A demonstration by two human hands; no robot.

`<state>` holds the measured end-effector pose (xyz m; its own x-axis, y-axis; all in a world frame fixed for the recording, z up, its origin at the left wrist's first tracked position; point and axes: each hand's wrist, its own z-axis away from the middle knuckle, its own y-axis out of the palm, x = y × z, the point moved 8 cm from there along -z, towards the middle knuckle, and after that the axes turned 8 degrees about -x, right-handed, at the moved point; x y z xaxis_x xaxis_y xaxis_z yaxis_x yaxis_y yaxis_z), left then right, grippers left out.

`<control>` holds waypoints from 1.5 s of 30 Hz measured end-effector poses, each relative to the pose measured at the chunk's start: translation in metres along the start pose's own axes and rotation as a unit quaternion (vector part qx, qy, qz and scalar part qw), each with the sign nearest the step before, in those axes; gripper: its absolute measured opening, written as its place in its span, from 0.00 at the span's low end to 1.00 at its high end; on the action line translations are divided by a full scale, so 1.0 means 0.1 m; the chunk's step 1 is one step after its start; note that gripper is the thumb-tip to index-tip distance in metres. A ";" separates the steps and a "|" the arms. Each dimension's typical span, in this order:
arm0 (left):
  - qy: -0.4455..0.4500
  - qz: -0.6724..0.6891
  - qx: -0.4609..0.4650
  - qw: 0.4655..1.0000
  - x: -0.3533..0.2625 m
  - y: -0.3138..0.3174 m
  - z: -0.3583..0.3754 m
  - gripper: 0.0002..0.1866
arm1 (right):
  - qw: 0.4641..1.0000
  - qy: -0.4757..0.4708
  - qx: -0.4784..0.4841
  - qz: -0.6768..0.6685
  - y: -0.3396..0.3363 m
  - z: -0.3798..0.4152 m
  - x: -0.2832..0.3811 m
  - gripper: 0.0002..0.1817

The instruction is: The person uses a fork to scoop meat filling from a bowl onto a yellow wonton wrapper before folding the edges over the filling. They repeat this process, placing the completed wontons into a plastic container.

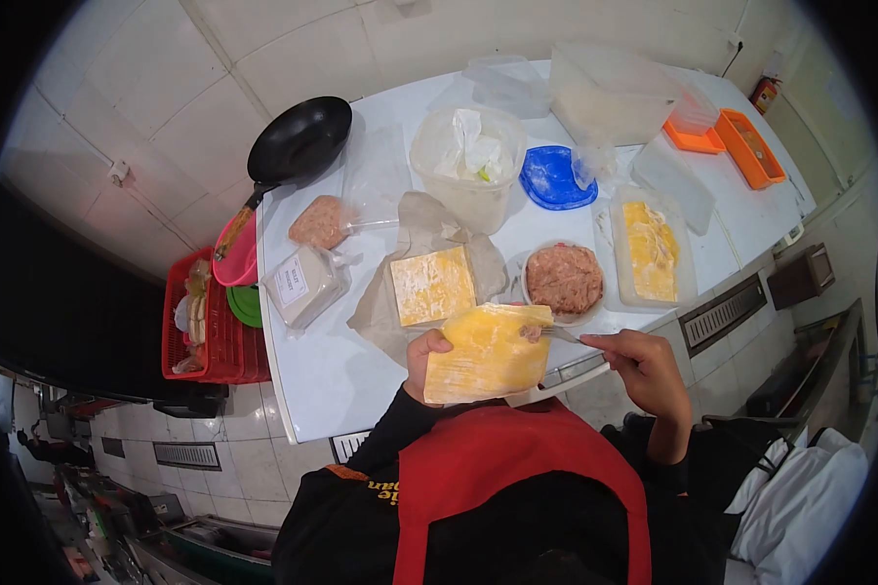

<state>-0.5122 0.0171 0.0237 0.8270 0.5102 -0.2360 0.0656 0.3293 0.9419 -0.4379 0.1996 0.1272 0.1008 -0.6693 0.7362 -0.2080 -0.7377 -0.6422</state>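
Observation:
My left hand (pixel 422 359) holds up a yellow square dough wrapper (pixel 483 363), thumb over its edge and the palm hidden beneath. In my right hand (pixel 646 372) is a metal fork (pixel 564 335), its tines at the wrapper's upper right corner. A small lump of minced meat (pixel 530 332) lies there by the tines. Just beyond, a round bowl is heaped with raw minced meat (pixel 564 280). A stack of floury yellow wrappers (pixel 433 285) rests on crumpled brown paper (pixel 369 304). More yellow wrappers (pixel 651 252) fill a clear plastic box (pixel 689 283) on the right.
Across the white table (pixel 312 390) stand a tall plastic tub (pixel 473 200), a blue lid (pixel 558 178), bagged meat (pixel 319 222) and a labelled bag of white powder (pixel 305 285). A black wok (pixel 300 141) overhangs the left corner, above a red crate (pixel 234 346). Orange trays (pixel 751 149) sit far right.

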 end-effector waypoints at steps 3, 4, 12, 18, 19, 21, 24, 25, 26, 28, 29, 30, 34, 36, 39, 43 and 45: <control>-0.026 0.035 0.040 0.998 0.02 0.24 0.05 0.50 | 1.000 -0.020 0.004 0.001 0.03 -0.03 -0.01 0.20; -0.033 0.042 0.050 0.997 0.03 0.27 0.06 0.51 | 0.999 -0.033 0.008 0.011 0.04 -0.05 0.00 0.20; -0.053 0.031 0.057 0.996 0.06 0.28 0.06 0.53 | 0.992 -0.074 0.016 0.097 0.00 -0.09 0.04 0.17; -0.060 0.082 0.064 0.993 0.11 0.13 0.02 0.52 | 0.994 -0.061 0.017 0.091 -0.12 -0.07 0.01 0.17; -0.062 0.095 0.061 0.992 0.11 0.11 0.02 0.52 | 0.997 -0.042 0.021 0.061 -0.18 -0.05 -0.07 0.16; -0.042 0.127 0.052 0.990 0.04 0.10 0.03 0.51 | 1.000 -0.004 0.028 0.002 -0.28 -0.01 -0.26 0.15; -0.010 0.094 0.036 0.995 -0.05 0.07 0.01 0.51 | 0.970 0.114 -0.016 -0.213 -0.15 0.05 -0.65 0.12; 0.001 0.069 0.030 0.997 -0.05 0.06 -0.01 0.50 | 0.963 0.134 -0.045 -0.232 0.04 0.04 -0.80 0.12; 0.003 0.062 0.031 0.998 -0.02 0.06 -0.04 0.50 | 0.953 0.153 -0.075 -0.252 0.29 0.00 -0.82 0.12; 0.007 0.040 0.029 0.999 0.03 0.01 -0.10 0.50 | 0.858 0.305 -0.074 -0.408 0.79 -0.01 -0.78 0.08; 0.015 0.042 0.025 0.999 0.03 -0.01 -0.12 0.50 | 0.797 0.329 -0.071 -0.501 1.00 -0.02 -0.78 0.07; 0.025 0.044 0.021 0.999 0.04 -0.03 -0.14 0.49 | 0.776 0.320 -0.063 -0.540 1.06 -0.05 -0.73 0.07; 0.043 0.047 0.026 0.998 0.07 0.02 -0.16 0.48 | 0.854 0.217 -0.085 -0.466 1.03 -0.15 -0.56 0.05; 0.042 0.052 0.043 0.997 0.09 0.10 -0.17 0.48 | 0.921 0.171 -0.082 -0.340 1.02 -0.14 -0.43 0.05; 0.050 0.042 0.048 0.997 0.06 0.14 -0.13 0.48 | 0.944 0.133 -0.107 -0.282 0.95 -0.15 -0.31 0.04; 0.073 0.015 0.020 0.997 -0.03 0.05 -0.09 0.48 | 0.917 0.122 -0.190 -0.329 0.70 -0.15 -0.41 0.03; 0.083 0.001 0.014 0.996 -0.05 0.08 -0.07 0.48 | 0.922 0.120 -0.209 -0.303 0.56 -0.14 -0.37 0.03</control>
<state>-0.5197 0.0225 0.0306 0.7237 0.6360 -0.2679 0.0818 0.3063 0.9484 -0.4665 0.1837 0.0670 0.1144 -0.0699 0.9910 -0.5464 -0.8375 0.0040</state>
